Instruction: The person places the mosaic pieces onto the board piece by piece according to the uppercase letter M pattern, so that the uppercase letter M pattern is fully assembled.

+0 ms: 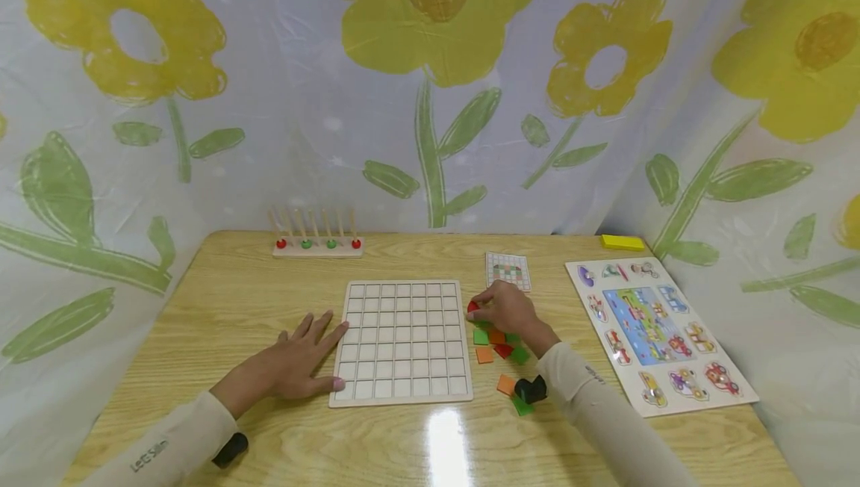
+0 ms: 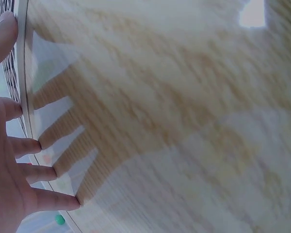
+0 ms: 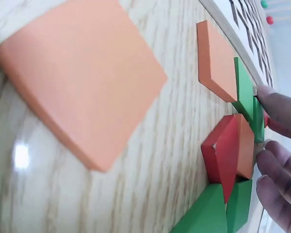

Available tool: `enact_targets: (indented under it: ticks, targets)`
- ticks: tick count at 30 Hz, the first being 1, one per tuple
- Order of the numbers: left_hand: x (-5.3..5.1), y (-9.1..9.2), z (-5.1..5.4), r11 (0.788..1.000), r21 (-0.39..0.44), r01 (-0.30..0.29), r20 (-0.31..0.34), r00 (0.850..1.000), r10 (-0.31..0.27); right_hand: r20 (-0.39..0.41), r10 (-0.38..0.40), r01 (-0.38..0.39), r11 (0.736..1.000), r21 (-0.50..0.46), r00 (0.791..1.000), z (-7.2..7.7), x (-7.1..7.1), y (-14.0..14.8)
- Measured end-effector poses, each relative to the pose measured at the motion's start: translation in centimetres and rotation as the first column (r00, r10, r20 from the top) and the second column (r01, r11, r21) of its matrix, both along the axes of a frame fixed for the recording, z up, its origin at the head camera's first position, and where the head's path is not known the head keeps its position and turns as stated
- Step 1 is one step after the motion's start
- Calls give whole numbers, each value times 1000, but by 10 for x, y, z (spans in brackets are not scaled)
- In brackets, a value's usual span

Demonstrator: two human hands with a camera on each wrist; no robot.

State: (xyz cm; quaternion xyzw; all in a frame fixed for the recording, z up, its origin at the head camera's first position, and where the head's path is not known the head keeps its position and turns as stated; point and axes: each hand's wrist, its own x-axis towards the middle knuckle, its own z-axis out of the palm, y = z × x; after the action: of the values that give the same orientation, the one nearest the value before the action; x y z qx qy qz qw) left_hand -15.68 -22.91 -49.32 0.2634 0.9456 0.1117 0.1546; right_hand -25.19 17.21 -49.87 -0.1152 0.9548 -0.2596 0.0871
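A wooden board with a grid of square cells [image 1: 404, 403] lies in front of me. My left hand [image 1: 298, 361] is spread at its left edge, with the thumb on the lower corner. In the left wrist view, straight fingers [image 2: 53, 199] reach the table beside the board. At the board's right side, my right hand [image 1: 508, 309] pinches a red tile [image 1: 472, 308], partly covered by the fingers. Under and near that hand lie loose green tiles [image 1: 481, 337], orange tiles [image 1: 484, 355] and another red tile [image 3: 222, 150].
A pattern card [image 1: 508, 269] lies behind my right hand. To the right is a vehicle puzzle board [image 1: 598, 337], with a yellow block [image 1: 621, 242] beyond it. A peg rack with red and green beads [image 1: 318, 251] stands at the back left. A flowered curtain [image 1: 282, 113] borders the table.
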Motion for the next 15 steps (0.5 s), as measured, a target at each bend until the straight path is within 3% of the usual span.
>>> enact_targets:
  ticks: [15]
  targets:
    - [-2, -1, 3, 1000, -12, -1, 37, 999, 2, -2, 42, -42, 999, -17, 999, 4, -2, -6]
